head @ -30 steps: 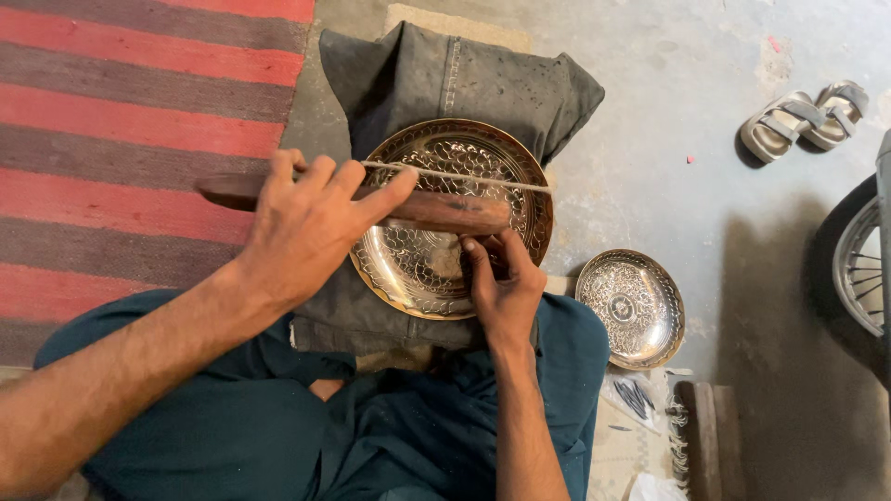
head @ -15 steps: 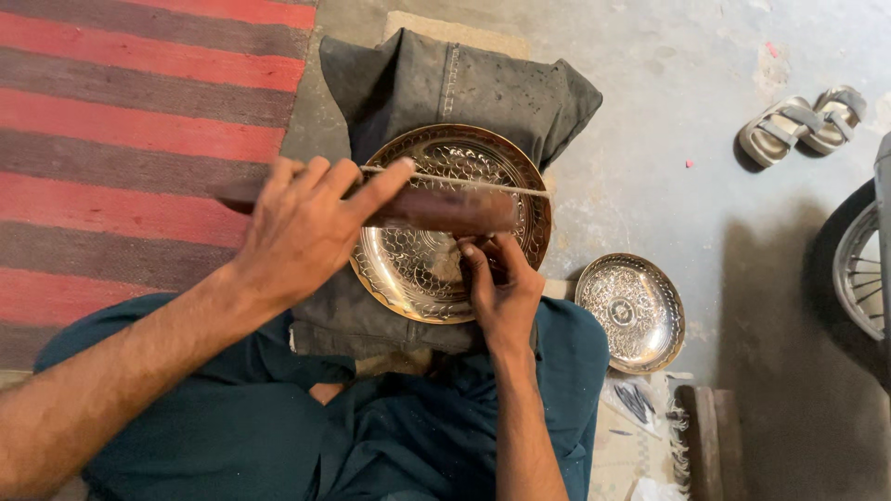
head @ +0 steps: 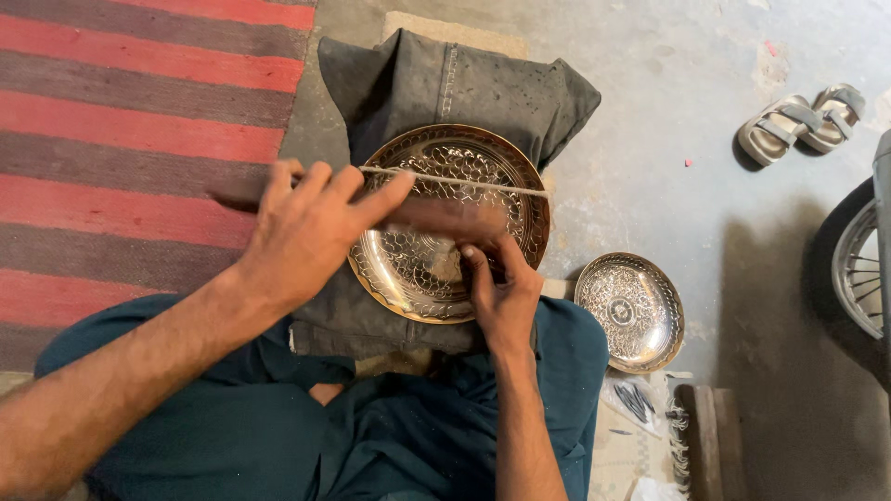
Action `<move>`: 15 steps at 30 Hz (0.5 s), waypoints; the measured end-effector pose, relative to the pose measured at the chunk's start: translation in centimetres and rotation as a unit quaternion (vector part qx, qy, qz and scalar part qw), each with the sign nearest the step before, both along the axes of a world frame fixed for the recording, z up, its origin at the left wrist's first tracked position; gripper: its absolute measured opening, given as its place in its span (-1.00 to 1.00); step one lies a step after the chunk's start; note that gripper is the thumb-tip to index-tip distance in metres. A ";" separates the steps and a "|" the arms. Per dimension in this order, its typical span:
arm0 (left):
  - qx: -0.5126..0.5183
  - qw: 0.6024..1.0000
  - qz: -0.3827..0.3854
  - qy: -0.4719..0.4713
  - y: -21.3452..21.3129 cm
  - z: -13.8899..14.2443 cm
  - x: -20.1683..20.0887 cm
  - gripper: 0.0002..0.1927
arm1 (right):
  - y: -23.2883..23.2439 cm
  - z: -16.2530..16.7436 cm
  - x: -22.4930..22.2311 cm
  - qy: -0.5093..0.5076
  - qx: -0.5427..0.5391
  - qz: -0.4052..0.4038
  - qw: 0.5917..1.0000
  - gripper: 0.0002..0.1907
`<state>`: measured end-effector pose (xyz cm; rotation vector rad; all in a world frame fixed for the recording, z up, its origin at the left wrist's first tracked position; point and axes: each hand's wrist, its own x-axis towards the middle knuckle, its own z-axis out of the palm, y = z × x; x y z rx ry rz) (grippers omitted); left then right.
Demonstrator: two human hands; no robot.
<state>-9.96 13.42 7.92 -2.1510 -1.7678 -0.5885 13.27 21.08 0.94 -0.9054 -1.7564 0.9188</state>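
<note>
Hands (head: 311,227) (head: 501,288) work an engraved brass plate (head: 418,269) on grey cloth (head: 464,88).

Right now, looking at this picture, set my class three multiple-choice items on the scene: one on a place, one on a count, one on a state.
1. Where does the large engraved plate rest?
A. on the striped rug
B. on a dark grey cushion
C. on the bare floor

2. How many engraved metal plates are in view?
A. one
B. two
C. three

3. What is the left hand doing?
A. lying flat and empty on the rug
B. holding a wooden tool over the large plate
C. lifting a sandal

Answers:
1 B: the dark grey cushion shows all round the plate's rim.
2 B: the large plate, and a small plate on the floor to its right.
3 B: its fingers close on the blurred wooden tool, while the right hand rests on the plate.
</note>
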 end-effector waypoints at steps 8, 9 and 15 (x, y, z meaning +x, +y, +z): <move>-0.001 0.991 0.032 0.130 -0.1 0.3 -0.2 -0.33 | -0.1 0.2 0.0 0.016 -0.023 0.005 1.000 -0.81; -0.002 0.998 0.007 0.059 -0.1 0.4 -0.2 -0.32 | -0.1 0.3 -0.1 0.016 -0.027 0.006 0.999 -0.79; 0.011 0.998 0.007 0.063 0.2 0.6 -0.4 -0.31 | -0.1 0.5 -0.1 0.013 -0.012 0.000 1.000 -0.85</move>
